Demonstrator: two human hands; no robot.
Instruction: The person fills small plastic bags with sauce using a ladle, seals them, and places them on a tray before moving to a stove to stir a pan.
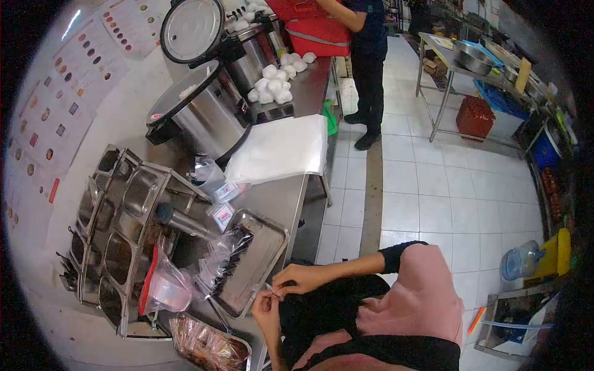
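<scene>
Close together at the counter's edge, my left hand (266,311) and my right hand (297,279) pinch a small clear plastic bag (270,287) between their fingertips. Its contents, if any, are too small to make out. Beside them lies a metal tray (272,250) with several small clear packets of dark filling (230,256) along its left side. Nearer to me, a second metal tray (246,357) holds clear bags with brown contents (207,343).
A slanted rack of metal pans (127,235) stands at left, by a red-edged plastic bag (167,287). Beyond are white plastic sheets (278,148), an open rice cooker (207,114) and white wrapped balls (272,83). Another person (369,62) stands by a red bag (318,37).
</scene>
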